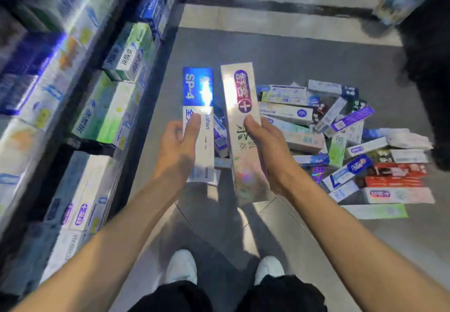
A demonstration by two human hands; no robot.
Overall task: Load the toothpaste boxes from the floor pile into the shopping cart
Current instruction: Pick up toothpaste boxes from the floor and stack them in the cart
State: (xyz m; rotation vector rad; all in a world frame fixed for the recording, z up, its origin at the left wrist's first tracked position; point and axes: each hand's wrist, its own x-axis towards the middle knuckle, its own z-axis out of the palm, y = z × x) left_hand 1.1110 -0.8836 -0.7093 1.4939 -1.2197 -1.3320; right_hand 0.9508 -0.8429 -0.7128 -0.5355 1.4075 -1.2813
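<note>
**Two boxes lifted, cart out of sight**

While one toothpaste box is held in each hand at the centre of the frame, no shopping cart can be seen, so the drop-off point cannot be judged. The blue-and-white box (198, 116) is pinched by the left hand (177, 146), thumb on its face; the silver box (241, 126) is gripped low on its side by the right hand (265, 151). Both boxes are held upright, side by side but apart, above the floor (280, 51).

A slip is judged possible: each long box is held near its lower half, so the top-heavy end could tip out of the fingers during a swing toward the cart. The glossy foil may also be slick. The floor pile (353, 141), at centre right, lies near the white shoes (182, 265); a box could be stepped on and crushed during a turn.

"SP-4" is read on the blue panel of the left box, with part of a word ending "shark" below. A white plus sign in a purple circle is seen on the silver box. "SP-3" appears on one dark box in the pile. Print on the shelf stock (73, 92) at the left is blurred and cannot be read.
</note>
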